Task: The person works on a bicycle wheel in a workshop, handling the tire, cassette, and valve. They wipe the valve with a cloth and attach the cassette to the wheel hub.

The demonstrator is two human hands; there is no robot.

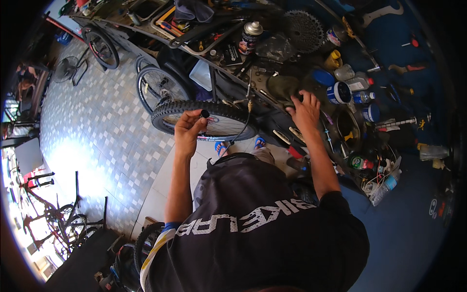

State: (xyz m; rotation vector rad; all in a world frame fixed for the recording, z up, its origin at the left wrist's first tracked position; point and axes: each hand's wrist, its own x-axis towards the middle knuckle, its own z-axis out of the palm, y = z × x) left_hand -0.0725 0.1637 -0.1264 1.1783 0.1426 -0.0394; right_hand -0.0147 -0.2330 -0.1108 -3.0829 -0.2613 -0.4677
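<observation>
- Two hands, well apart from each other, both belonging to one person in a dark shirt.
- The left hand pinches one small black round piece between thumb and fingers, held up above a wheel.
- The right hand is over the near edge of the bench, fingers bent, beside one dark cloth; from here I can't tell whether it grips anything.
- One wheel with a knobby tyre lies almost flat, just past the left hand.
- At least two more wheels: a thin-tyred wheel right behind that one, and a small wheel farther off to the left.
- One spray can stands on the far part of the bench, with one big toothed gear to its right.
- Over on the right, one yellow bottle, one white bottle with a red cap, and one white-and-blue tub.
- Two blue sandals on the person's feet, near the knobby tyre.
- One fan on the tiled floor, far left.
</observation>
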